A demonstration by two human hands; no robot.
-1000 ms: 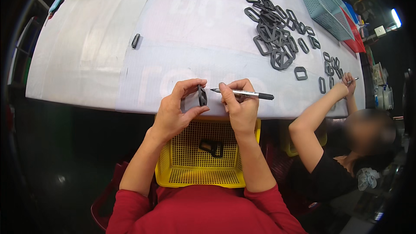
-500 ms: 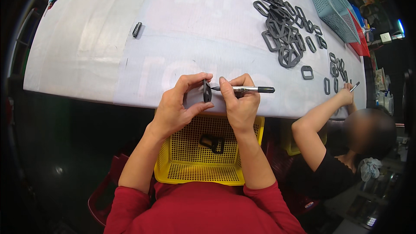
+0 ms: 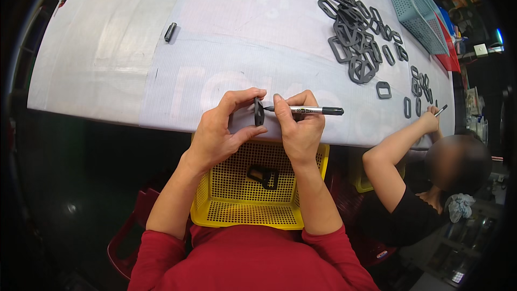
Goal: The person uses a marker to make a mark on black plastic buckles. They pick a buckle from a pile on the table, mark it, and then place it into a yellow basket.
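Observation:
Between its thumb and fingers, my left hand (image 3: pixel 218 124) pinches a small black frame-shaped part (image 3: pixel 259 112), held edge-on above the table's near edge. My right hand (image 3: pixel 299 126) grips a silver marker pen (image 3: pixel 309 110) with a black end. The marker's dark tip points left and meets the side of the black part, or comes very close to it. Below my hands, a yellow perforated basket (image 3: pixel 247 218) rests at my lap with a couple of similar black parts (image 3: pixel 264 177) inside.
A heap of black frame parts (image 3: pixel 355 46) covers the table's right side. A pen cap (image 3: pixel 170 32) lies on the white tabletop (image 3: pixel 107 64). Blue baskets (image 3: pixel 414 16) and a red tray stand at the far right. A co-worker (image 3: pixel 398 183) sits close on my right, holding a pen.
Both hands keep nearly the same pose, with the black part and marker still held. The whole view has shifted very slightly.

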